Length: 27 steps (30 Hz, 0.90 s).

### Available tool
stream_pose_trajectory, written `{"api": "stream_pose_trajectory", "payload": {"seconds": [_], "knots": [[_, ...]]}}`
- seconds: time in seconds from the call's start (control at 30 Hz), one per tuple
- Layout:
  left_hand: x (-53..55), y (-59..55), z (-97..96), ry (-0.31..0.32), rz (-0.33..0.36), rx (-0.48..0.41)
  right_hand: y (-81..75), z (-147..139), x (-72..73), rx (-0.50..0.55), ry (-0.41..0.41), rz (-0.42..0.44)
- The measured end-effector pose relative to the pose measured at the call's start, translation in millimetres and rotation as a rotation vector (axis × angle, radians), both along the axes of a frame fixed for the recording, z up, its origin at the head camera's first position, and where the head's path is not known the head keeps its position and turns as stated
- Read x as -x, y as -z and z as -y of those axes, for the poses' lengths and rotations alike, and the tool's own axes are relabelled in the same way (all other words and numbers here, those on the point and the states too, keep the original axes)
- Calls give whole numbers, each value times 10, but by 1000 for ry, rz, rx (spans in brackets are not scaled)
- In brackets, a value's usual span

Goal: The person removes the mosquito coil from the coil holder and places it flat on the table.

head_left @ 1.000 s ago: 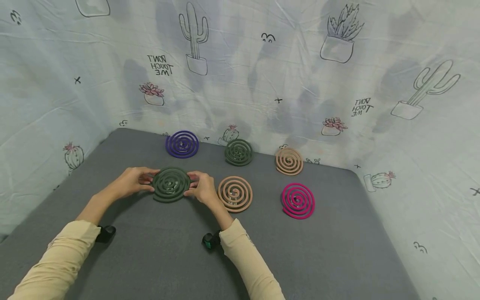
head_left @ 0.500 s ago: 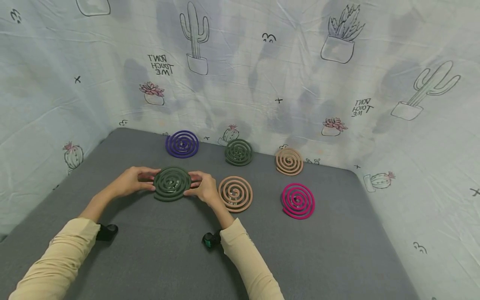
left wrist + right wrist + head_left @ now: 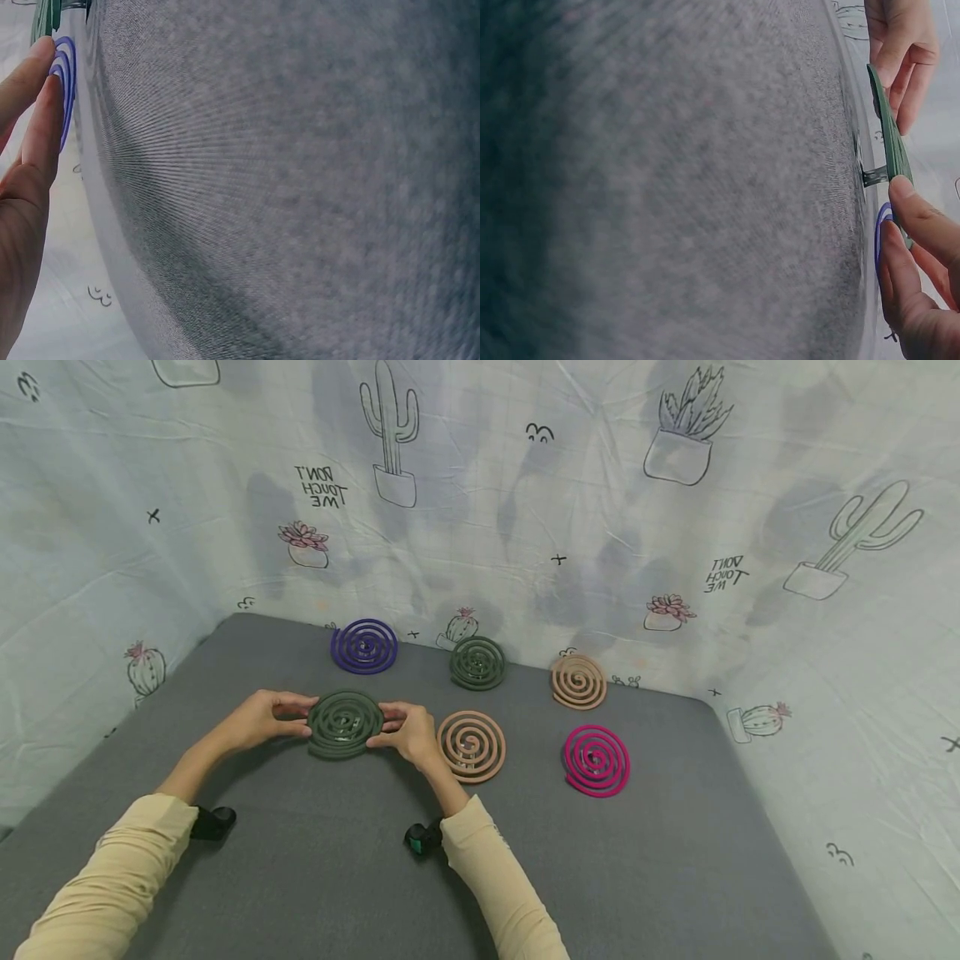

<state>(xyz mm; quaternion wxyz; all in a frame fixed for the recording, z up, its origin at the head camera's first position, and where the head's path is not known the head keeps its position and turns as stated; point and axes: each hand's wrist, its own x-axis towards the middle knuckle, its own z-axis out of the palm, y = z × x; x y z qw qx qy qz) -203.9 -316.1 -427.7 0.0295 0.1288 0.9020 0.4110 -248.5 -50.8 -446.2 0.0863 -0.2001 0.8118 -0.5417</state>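
Note:
A dark green mosquito coil (image 3: 345, 724), its rings packed tightly, is held flat between both hands at the left of the head view. My left hand (image 3: 258, 723) pinches its left edge between thumb and fingers. Opposite, my right hand (image 3: 409, 735) grips the right edge, thumb nearer me. In the right wrist view the coil (image 3: 894, 142) appears edge-on and tilted, with a small shiny stand (image 3: 875, 177) under its middle. Only fingertips and a sliver of green coil (image 3: 45, 19) show in the left wrist view.
Behind lie a purple coil (image 3: 364, 647), another green coil (image 3: 477, 663) and a tan coil (image 3: 578, 682). A second tan coil (image 3: 471, 747) sits close beside my right wrist, a pink coil (image 3: 596, 761) farther right. Grey cloth (image 3: 315, 877) covers the table; printed fabric (image 3: 480, 510) hangs behind.
Very little differs. Both hands keep their hold while the green coil shifts a touch to the right; the head view tips slightly. The other coils stay put.

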Motion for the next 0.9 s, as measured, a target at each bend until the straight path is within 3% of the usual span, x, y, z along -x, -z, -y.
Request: {"api": "stream_pose_trajectory", "payload": {"seconds": [0.9], "knots": [[-37,-56,-6,-14,-18,-14,-103,-26,-24,12,7,-34]]}}
